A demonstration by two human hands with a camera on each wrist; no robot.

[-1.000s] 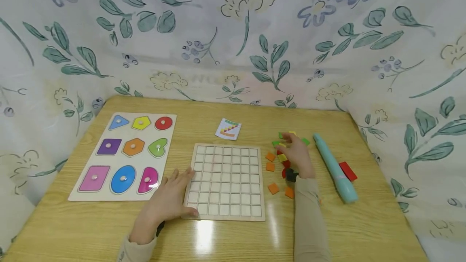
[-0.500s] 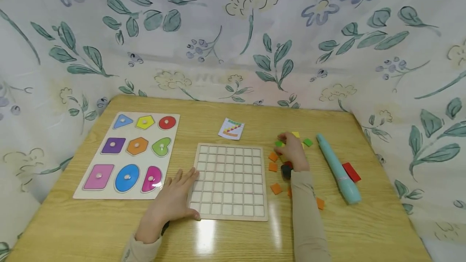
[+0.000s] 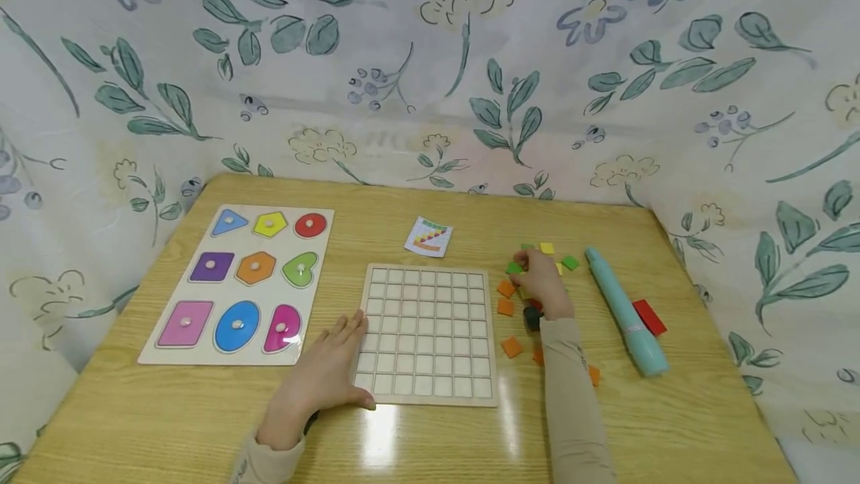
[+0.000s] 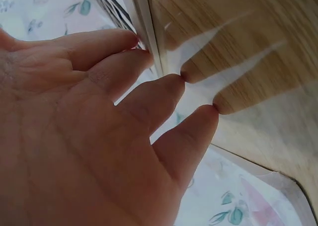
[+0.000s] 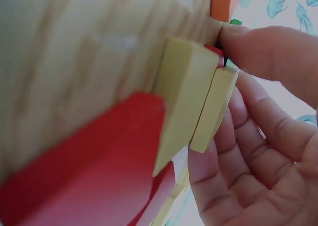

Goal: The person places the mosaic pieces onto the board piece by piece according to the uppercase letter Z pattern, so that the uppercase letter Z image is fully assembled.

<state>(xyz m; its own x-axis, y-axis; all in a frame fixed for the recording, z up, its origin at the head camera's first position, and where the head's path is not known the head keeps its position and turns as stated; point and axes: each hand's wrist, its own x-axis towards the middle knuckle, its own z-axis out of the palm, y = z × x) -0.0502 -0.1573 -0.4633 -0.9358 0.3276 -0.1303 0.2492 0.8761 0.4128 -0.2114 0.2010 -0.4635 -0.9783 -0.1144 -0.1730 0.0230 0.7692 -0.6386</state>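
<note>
The grid lies flat on the table. The left hand is at the grid's left edge, with its fingers spread wide and its thumb by the near left corner.

The right hand is to the right of the grid, down among small tiles. Its fingers are bent, and a yellow tile is right by them, but you cannot tell if they pinch it. A second yellow tile and a red tile are close by.

Orange tiles lie just right of the grid. Green tiles lie past its far right corner. A picture card is behind the grid, and a shape puzzle is left of it. Farther right of the grid are a blue-green stick and a red block.
</note>
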